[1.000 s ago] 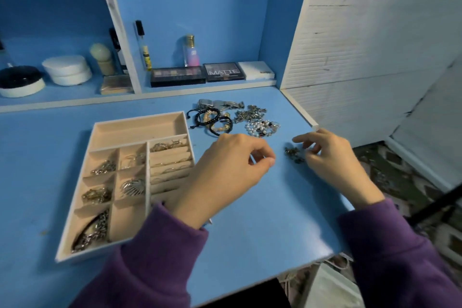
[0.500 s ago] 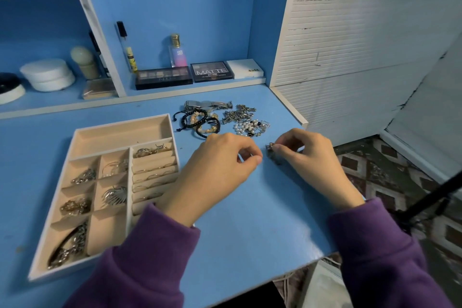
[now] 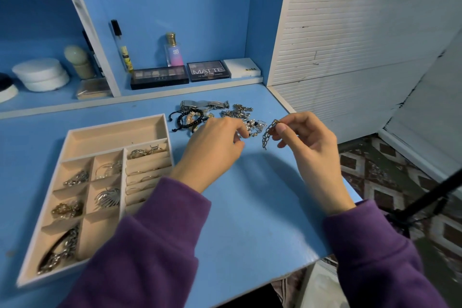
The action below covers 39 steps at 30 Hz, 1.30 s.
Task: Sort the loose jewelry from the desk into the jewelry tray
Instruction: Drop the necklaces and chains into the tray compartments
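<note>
Head view: right hand (image 3: 307,142) pinched chain (image 3: 268,134) clear above desk (image 3: 250,207), near its right edge; left hand (image 3: 212,147), fingers curled, contents indeterminate; tray (image 3: 112,136) well left.

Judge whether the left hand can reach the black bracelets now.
Probably yes: the left hand is right beside the black bracelets, with nothing between them, and the right hand holds its chain well clear.

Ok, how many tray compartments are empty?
2: the long back compartment and the near one beside the big chain. The ring section is partly hidden by the left sleeve.
</note>
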Each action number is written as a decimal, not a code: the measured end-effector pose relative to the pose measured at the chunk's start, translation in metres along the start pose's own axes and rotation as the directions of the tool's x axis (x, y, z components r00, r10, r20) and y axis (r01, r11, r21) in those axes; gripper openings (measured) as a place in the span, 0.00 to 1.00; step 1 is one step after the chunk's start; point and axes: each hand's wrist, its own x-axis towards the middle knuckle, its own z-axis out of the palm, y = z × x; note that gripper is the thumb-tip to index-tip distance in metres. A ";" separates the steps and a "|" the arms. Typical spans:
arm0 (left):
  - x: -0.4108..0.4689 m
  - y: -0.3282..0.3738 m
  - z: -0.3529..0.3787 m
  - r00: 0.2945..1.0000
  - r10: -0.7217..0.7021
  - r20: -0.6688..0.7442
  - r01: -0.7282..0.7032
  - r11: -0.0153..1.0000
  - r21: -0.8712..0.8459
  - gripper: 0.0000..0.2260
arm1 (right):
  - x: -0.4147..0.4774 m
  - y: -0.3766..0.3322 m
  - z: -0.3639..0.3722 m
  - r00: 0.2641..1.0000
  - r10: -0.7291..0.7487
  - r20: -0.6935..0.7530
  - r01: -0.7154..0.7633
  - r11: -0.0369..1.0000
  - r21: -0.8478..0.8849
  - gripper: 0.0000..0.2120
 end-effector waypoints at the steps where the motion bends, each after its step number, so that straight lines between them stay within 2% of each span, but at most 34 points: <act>1: 0.006 -0.002 0.001 1.000 -0.009 -0.002 0.009 1.000 0.013 0.08 | -0.001 0.000 0.001 1.000 -0.012 -0.011 0.012 1.000 0.007 0.01; 6: 0.033 -0.010 0.009 0.999 -0.027 0.042 0.025 0.998 0.054 0.12 | -0.005 0.001 0.006 0.995 -0.081 -0.052 0.078 0.995 -0.060 0.03; 13: 0.040 -0.008 0.016 0.999 -0.048 -0.006 0.048 0.995 0.087 0.04 | -0.006 0.001 0.006 0.994 -0.099 -0.042 0.093 0.989 -0.117 0.02; 20: 0.033 -0.007 0.006 1.000 -0.003 0.011 0.002 0.995 0.095 0.03 | -0.006 0.001 0.007 0.993 -0.105 -0.046 0.098 0.987 -0.130 0.03; 25: 0.017 -0.004 -0.021 0.999 -0.013 -0.030 0.009 0.993 -0.115 0.03 | -0.006 -0.002 0.009 0.996 -0.084 -0.038 0.080 0.991 -0.105 0.03; 28: 0.003 -0.004 -0.042 0.996 -0.037 -0.078 0.018 0.971 -0.239 0.03 | -0.004 -0.006 0.014 0.998 -0.052 -0.032 0.052 0.998 -0.025 0.02; 33: -0.026 -0.007 -0.078 0.987 -0.119 -0.110 0.039 0.832 -0.553 0.05 | -0.005 -0.022 0.038 1.000 -0.007 0.025 0.003 0.986 0.165 0.01; 35: -0.038 -0.009 -0.094 0.979 -0.122 -0.160 0.002 0.800 -0.599 0.06 | -0.006 -0.031 0.052 0.998 0.003 0.067 -0.017 0.975 0.219 0.00; 39: -0.064 -0.016 -0.126 0.960 -0.114 -0.256 -0.054 0.822 -0.567 0.05 | -0.012 -0.050 0.083 0.984 0.004 0.176 -0.060 0.948 0.313 0.03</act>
